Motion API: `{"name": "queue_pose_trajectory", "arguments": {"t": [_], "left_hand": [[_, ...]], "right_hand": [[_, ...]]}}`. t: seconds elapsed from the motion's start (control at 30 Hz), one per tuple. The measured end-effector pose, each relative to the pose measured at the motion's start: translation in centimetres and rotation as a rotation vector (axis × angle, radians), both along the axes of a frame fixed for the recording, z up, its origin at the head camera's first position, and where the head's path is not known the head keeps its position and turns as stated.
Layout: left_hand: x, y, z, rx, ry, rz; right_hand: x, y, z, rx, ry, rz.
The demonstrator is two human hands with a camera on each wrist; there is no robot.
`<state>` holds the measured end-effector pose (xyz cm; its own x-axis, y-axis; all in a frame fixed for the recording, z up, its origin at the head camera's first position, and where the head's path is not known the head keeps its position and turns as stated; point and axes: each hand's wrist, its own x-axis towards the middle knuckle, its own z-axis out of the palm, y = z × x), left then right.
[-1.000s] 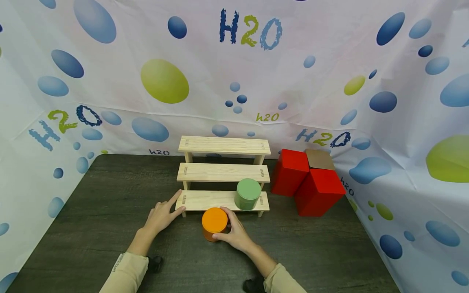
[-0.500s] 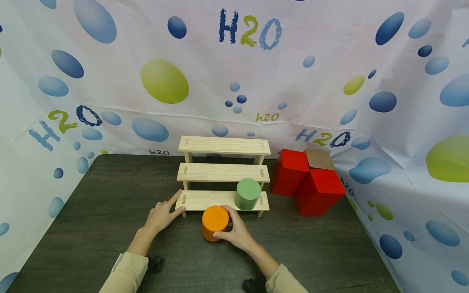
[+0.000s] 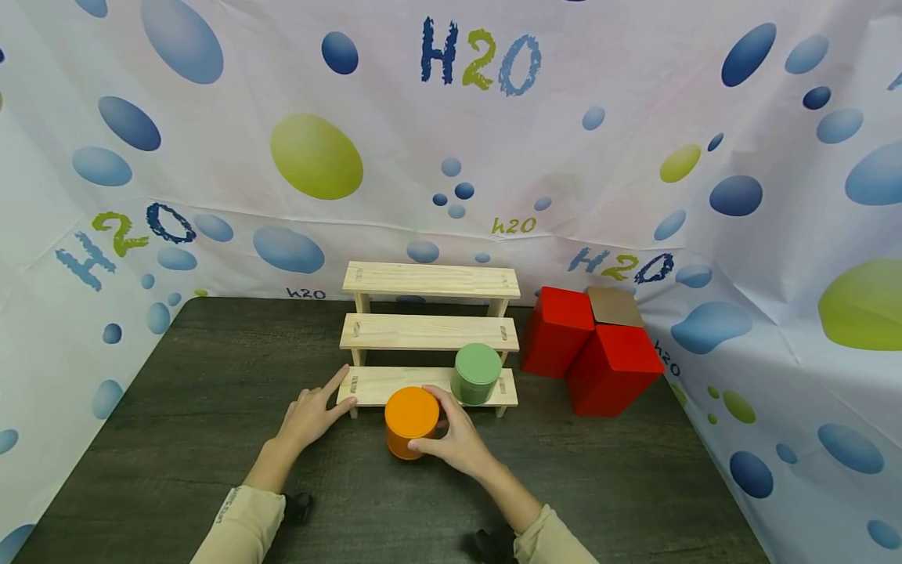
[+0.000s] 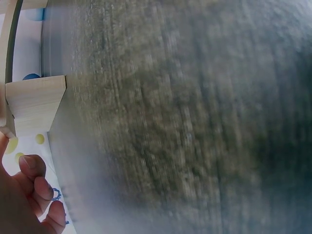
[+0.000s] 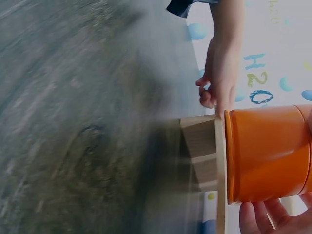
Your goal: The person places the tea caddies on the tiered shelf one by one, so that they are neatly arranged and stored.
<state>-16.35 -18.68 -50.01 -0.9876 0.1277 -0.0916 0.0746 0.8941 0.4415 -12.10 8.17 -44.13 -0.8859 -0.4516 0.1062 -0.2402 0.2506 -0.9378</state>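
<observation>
My right hand grips an orange canister by its right side, thumb in front and fingers behind. It is upright at the front edge of the lowest step of a pale wooden three-step shelf. In the right wrist view the canister's base is level with the step's board; I cannot tell whether they touch. On that step's right end stands a green canister. My left hand rests its extended index finger and thumb on the step's left end; its other fingers are loosely bent.
Two red boxes and a brown box stand together right of the shelf. The dark wood-grain table meets a printed white backdrop behind and at both sides.
The orange canister, in my right hand's grip, has risen and moved slightly toward the shelf, covering more of the lowest step's front edge. My left hand has stayed put.
</observation>
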Motion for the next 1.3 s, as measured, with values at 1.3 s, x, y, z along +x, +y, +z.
{"name": "queue_pose_trajectory", "arguments": {"t": [1.3], "left_hand": [[-0.3, -0.1, -0.5, 0.032, -0.044, 0.013]], "right_hand": [[-1.9, -1.2, 3.6, -0.047, 0.094, -0.082]]}}
